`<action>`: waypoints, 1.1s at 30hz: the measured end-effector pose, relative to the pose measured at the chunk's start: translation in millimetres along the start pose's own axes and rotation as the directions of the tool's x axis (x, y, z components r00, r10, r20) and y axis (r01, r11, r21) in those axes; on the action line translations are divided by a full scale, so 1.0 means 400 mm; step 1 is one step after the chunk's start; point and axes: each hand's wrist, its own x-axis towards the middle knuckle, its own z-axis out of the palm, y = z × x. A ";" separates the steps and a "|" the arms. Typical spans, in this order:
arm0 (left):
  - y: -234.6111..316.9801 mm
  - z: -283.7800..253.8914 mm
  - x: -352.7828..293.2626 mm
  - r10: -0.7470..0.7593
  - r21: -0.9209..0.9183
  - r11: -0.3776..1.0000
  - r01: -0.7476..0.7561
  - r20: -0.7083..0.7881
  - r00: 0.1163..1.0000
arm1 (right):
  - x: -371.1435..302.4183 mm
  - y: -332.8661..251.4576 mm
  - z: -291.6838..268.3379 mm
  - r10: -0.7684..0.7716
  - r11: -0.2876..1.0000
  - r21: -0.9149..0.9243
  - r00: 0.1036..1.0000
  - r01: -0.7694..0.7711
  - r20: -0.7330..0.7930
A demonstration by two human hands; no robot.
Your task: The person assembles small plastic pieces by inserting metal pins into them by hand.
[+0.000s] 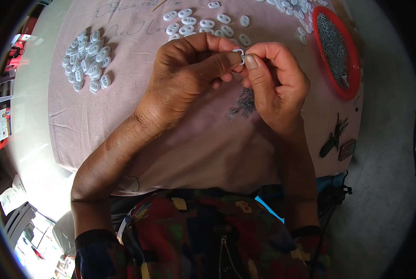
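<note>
Both hands meet above the cloth-covered table (101,118). A small white oval plastic piece (238,51) with holes is pinched between the thumb and fingers of my left hand (180,76). From the other side, my right hand (280,86) closes thumb and finger at the same piece's edge. Whether the right fingertips also hold a tiny metal part is too small to tell. Under the hands lies a small heap of thin dark metal pieces (246,103), partly covered by the right hand. Loose white oval pieces (207,23) are spread just beyond my fingers.
A pile of white ovals (94,49) sits at the left, with more white pieces (289,8) at the far right. The red tray (353,88) contains many small metal parts. Dark-handled pliers (328,146) and a small dark rectangular object (347,150) lie near the right edge.
</note>
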 end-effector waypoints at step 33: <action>0.038 -0.057 0.022 0.015 -0.014 1.000 -0.014 0.030 0.999 | 0.022 -0.030 -0.030 0.344 0.905 0.260 0.939 -0.337 0.017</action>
